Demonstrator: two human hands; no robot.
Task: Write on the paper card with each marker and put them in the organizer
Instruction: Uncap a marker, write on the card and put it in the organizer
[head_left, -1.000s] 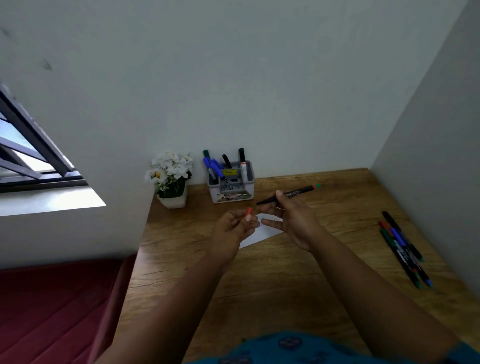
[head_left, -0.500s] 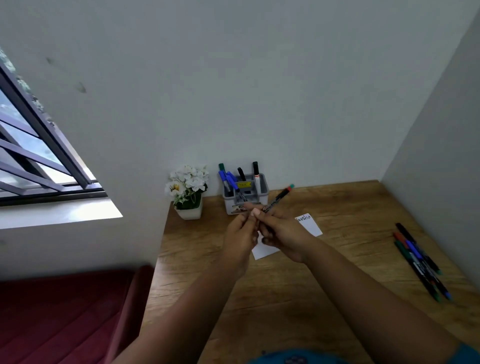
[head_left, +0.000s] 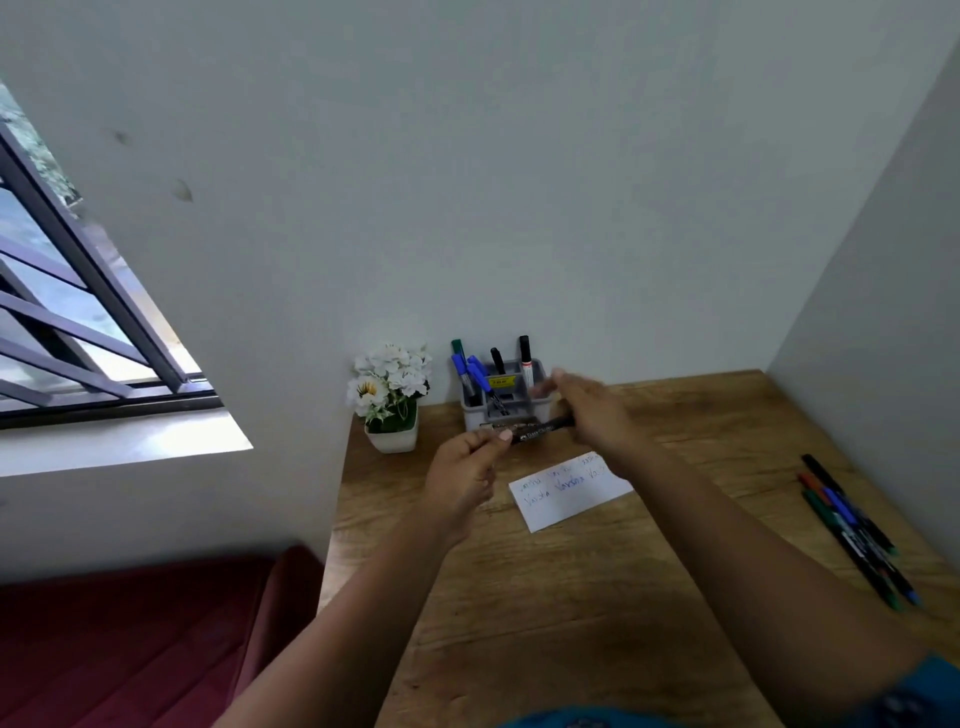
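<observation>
- The black marker (head_left: 540, 430) hangs level in the air just in front of the grey organizer (head_left: 501, 402), held between both hands.
- The left hand (head_left: 467, 475) pinches the marker's left end between thumb and curled fingers; the right hand (head_left: 592, 410) has its fingers wrapped round the other end, though motion blur hides the exact hold.
- Judged by its look, the marker is light, stiff and smooth-barrelled. A pinch near the middle of the barrel should balance it best; a hold at the cap end risks pulling the cap loose.
- It should drop in tip or tail first without any force, and nothing about it seems fragile.
- The organizer stands at 12 o'clock against the back wall, already holding blue, green and black markers upright; its free slots look narrow, so the marker needs to go in nearly vertical.
- The paper card (head_left: 571, 491) lies flat on the table (head_left: 571, 597) just below the hands, with writing on it.
- The flower pot (head_left: 392, 436) sits close to the organizer's 9 o'clock side, near the table's left edge.
- The spare markers (head_left: 852, 525) lie at 3 o'clock near the right wall, well apart from the card, with open tabletop between for reaching across.
</observation>
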